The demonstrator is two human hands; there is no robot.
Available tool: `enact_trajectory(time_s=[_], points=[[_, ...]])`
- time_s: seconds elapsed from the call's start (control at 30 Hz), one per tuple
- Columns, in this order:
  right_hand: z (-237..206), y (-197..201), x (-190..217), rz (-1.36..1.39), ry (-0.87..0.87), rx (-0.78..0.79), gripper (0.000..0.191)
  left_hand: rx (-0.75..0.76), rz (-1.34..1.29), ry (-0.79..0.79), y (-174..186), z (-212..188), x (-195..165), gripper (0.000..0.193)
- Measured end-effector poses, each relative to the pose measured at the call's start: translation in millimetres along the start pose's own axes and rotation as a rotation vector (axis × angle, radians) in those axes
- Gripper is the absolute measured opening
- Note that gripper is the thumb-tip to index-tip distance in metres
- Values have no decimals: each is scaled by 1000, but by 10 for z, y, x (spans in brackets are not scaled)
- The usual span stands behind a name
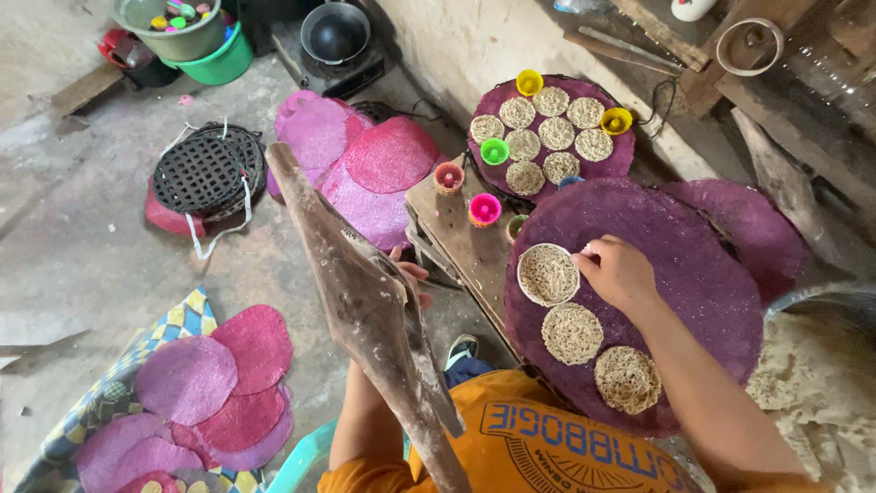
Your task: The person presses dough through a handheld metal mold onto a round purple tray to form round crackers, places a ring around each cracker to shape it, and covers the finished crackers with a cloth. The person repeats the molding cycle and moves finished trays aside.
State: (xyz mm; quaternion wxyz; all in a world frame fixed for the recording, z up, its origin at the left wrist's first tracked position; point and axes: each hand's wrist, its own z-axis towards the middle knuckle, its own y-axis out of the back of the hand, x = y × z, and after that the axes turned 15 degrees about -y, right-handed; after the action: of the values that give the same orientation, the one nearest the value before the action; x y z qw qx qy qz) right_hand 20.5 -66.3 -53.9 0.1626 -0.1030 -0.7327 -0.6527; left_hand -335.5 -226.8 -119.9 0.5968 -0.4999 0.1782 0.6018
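My right hand (619,271) rests on a large purple round mat (703,274), its fingers on the rim of a white ring mould (547,274) filled with pale noodle strands. Two round noodle cakes (572,333) lie on the same mat just below the mould. My left hand (412,278) grips a long, worn wooden press (365,301) that slants from upper left down toward my orange shirt. A second purple mat (620,157) farther off carries several noodle cakes.
Small coloured cups (484,209) stand on a wooden board (456,239). Pink and purple mats (365,164) lie on the concrete floor, more on a patterned cloth (196,315) at left. A black woven rack (205,169), buckets (187,41), a dark pot (336,32) sit beyond.
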Motion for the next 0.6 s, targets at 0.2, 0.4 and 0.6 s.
enact_trajectory(time_s=[0.2,0.4,0.6], points=[[-80,31,34,21,232,-182,19,166,287,-341,-97,28,0,34],[-148,95,87,22,291,-229,19,-178,-123,209,-198,72,-140,51],[-174,119,134,0,263,-282,16,-54,89,53,-251,110,-92,43]])
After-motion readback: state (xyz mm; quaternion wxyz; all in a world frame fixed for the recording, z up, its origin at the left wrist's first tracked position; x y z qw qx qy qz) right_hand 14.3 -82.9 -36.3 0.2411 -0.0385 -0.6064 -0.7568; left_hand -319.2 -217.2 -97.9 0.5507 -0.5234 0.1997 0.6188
